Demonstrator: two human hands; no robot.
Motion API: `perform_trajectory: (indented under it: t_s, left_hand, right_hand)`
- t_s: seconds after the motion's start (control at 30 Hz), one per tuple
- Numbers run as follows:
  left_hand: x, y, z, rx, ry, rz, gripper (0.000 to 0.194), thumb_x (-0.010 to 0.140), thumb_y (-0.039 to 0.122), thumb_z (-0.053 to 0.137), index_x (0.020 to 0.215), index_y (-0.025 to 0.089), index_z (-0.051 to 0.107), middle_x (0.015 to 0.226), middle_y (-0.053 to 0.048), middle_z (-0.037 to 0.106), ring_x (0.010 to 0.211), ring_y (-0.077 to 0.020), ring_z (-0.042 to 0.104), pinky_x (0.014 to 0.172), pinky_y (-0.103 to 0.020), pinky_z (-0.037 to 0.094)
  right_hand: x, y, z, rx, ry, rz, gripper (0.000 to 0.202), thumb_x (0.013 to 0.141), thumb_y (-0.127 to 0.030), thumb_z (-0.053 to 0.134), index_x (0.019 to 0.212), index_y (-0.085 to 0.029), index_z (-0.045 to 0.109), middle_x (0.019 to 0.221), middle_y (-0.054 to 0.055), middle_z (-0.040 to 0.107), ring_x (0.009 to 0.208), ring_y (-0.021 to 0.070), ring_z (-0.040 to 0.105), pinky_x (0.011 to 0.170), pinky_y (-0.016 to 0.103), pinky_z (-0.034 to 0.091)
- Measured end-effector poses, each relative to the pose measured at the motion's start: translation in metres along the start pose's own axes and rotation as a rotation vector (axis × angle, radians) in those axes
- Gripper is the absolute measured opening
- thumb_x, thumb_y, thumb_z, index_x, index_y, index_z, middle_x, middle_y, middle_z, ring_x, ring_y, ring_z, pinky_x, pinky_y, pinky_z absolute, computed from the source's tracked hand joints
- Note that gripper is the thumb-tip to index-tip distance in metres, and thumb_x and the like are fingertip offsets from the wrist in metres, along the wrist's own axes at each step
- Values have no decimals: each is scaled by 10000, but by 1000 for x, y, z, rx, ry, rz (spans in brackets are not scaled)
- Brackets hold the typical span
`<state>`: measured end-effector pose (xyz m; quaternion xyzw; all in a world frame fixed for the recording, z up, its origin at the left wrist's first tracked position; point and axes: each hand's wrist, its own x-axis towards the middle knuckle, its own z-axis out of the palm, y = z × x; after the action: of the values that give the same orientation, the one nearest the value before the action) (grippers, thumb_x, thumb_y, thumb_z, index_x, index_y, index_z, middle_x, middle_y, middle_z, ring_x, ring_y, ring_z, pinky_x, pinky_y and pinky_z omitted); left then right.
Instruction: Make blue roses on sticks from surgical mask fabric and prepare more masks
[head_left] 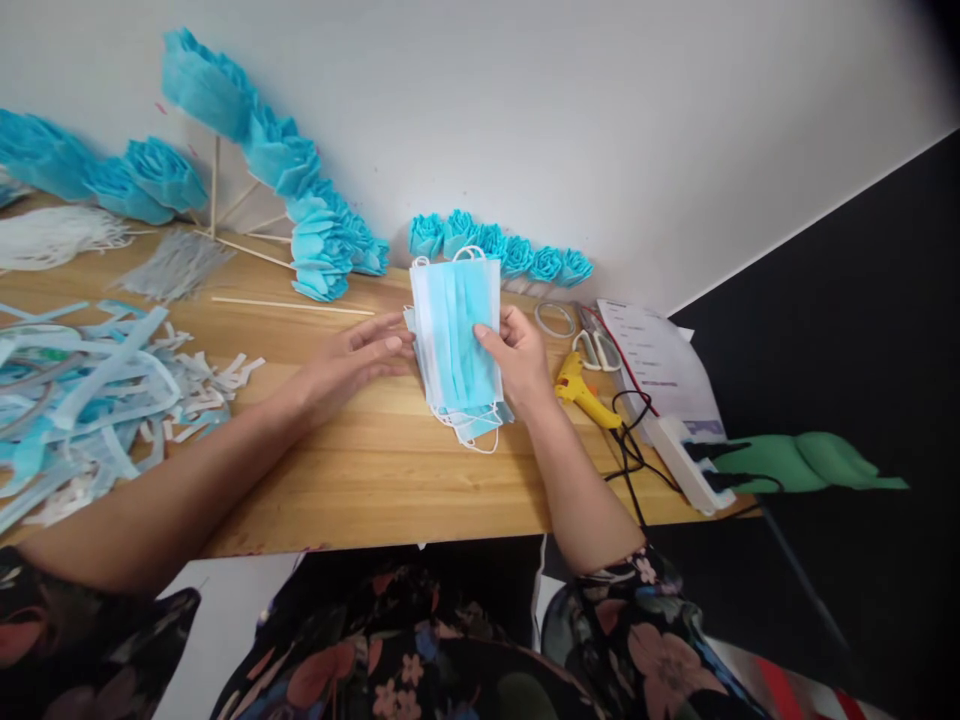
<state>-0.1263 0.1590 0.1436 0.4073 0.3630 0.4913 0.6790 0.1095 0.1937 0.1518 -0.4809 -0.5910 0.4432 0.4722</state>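
A stack of blue face masks (459,335) with white ear loops is held upright above the wooden table. My right hand (517,358) grips its right edge, thumb on the front and fingers behind. At the stack's left edge is my left hand (367,350), its fingers stretched out and apart from the thumb. The fingertips are close to the masks' edge; whether they touch it I cannot tell. Ear loops hang below the stack and stick up over its top. Behind the masks, a row of small blue flowers (517,255) leans on the wall.
Large blue flowers on sticks (281,150) rest along the wall at left. Cut blue and white strips (112,390) cover the table's left side. At right lie a yellow glue gun (589,392), scissors (598,350), a tape roll (555,320), paper (656,350) and a power strip (688,465) with cables.
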Motion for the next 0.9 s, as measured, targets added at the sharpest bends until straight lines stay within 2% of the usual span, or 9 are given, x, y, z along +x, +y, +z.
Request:
perform_trajectory:
  t_s: [0.13, 0.23, 0.33, 0.4, 0.5, 0.6, 0.7, 0.8, 0.9]
  left_hand:
    - [-2, 0, 5, -43, -160, 19, 611, 824, 405, 815, 1356, 169, 631, 1349, -181, 646, 1207, -334, 648, 980, -452, 562]
    - [-5, 0, 7, -23, -228, 6, 582, 806, 441, 827, 1301, 178, 667, 1302, -175, 674, 1174, -358, 666, 910, -441, 593]
    - [-7, -3, 7, 40, -202, -15, 545, 780, 419, 847, 1244, 178, 690, 1245, -166, 705, 1115, -357, 692, 832, -409, 608]
    - [-7, -4, 7, 65, -156, -20, 510, 778, 386, 849, 1209, 162, 696, 1217, -166, 718, 1105, -347, 696, 840, -402, 605]
    - [-6, -1, 7, 10, -67, -28, 467, 780, 346, 836, 1173, 136, 694, 1156, -155, 740, 1077, -330, 706, 868, -412, 606]
    - [-3, 4, 1, -77, 103, 0, 398, 798, 293, 794, 1148, 136, 687, 1113, -126, 752, 1041, -310, 713, 879, -429, 614]
    - [3, 6, -11, -113, 241, 38, 316, 823, 298, 765, 1095, 159, 685, 1059, -106, 759, 1018, -304, 716, 881, -449, 621]
    - [8, 4, -20, -106, 238, 1, 331, 842, 349, 761, 1118, 190, 668, 1020, -97, 760, 1002, -299, 718, 861, -449, 627]
    - [8, 1, -21, -98, 231, 1, 298, 860, 348, 743, 1110, 202, 673, 1024, -86, 758, 1039, -294, 709, 868, -437, 624]
  right_hand:
    - [-9, -7, 10, 178, -72, 72, 598, 707, -567, 816, 1200, -306, 599, 1048, 17, 760, 918, 220, 715, 819, 381, 597]
    - [-13, -7, 19, 223, -87, 103, 649, 703, -553, 829, 1258, -313, 594, 1091, 22, 765, 971, 232, 722, 862, 404, 608]
    - [-16, -5, 26, 242, -98, 140, 678, 703, -542, 834, 1293, -313, 592, 1110, 23, 766, 995, 235, 720, 885, 416, 612]
    - [-18, -5, 28, 251, -126, 153, 674, 701, -524, 842, 1294, -311, 604, 1114, 23, 764, 1003, 232, 718, 881, 410, 614]
    - [-14, -6, 20, 207, -147, 123, 582, 735, -517, 819, 1249, -303, 650, 1060, 26, 764, 951, 212, 710, 794, 363, 609]
    - [-3, -5, 1, 52, -60, 55, 436, 849, -524, 695, 1211, -282, 680, 1027, 35, 759, 902, 186, 690, 694, 308, 563]
    - [7, -1, -18, -277, 28, 15, 319, 905, -469, 613, 1105, -241, 713, 985, 35, 763, 864, 180, 681, 720, 308, 527]
    - [9, 1, -25, -737, 11, 70, 272, 917, -466, 618, 989, -230, 732, 987, 53, 776, 913, 218, 692, 788, 342, 490]
    - [7, 0, -19, -996, -59, 186, 360, 873, -575, 672, 998, -241, 722, 1028, 75, 780, 949, 265, 694, 748, 349, 453]
